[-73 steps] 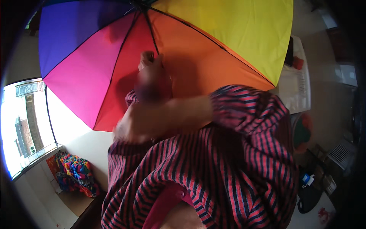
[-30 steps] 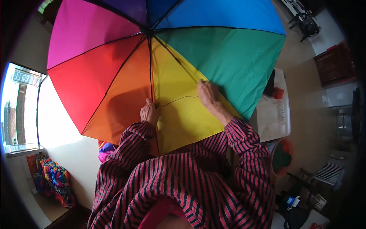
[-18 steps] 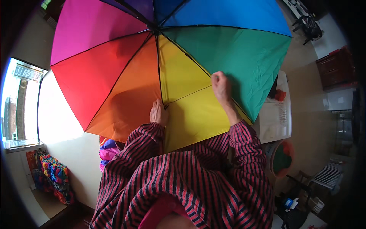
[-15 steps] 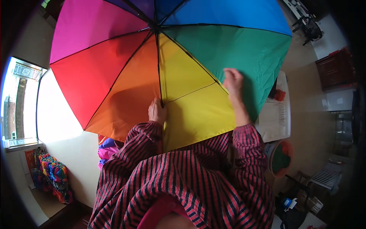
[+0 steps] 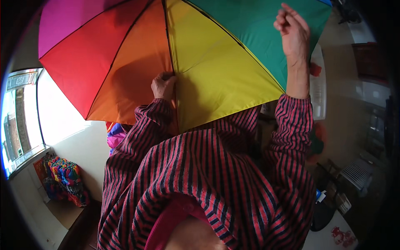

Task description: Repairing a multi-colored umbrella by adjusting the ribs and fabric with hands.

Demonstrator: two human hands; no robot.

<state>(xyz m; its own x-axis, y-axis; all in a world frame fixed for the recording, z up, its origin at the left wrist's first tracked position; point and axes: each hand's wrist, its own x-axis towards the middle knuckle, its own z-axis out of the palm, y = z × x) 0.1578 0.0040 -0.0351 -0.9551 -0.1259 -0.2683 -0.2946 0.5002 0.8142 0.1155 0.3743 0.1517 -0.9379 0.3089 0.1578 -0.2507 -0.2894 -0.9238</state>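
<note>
An open rainbow umbrella (image 5: 208, 66) fills the upper part of the view, with magenta, red, orange, yellow and green panels. My left hand (image 5: 163, 84) grips it at the rib between the orange and yellow panels, near the canopy's lower edge. My right hand (image 5: 292, 30) is raised over the green panel with its fingers curled loosely; whether it pinches the fabric is unclear. Both arms wear red and dark striped sleeves.
A bright window (image 5: 21, 121) is at the left, with a pile of multicoloured cloth (image 5: 64, 179) below it. A white table (image 5: 318, 83) with small items lies right of the umbrella. A white rack (image 5: 354, 175) and dark objects stand on the floor at the lower right.
My right hand has slid from the yellow panel up and right across to the green panel. The umbrella has come closer and tilted. My left hand keeps its hold.
</note>
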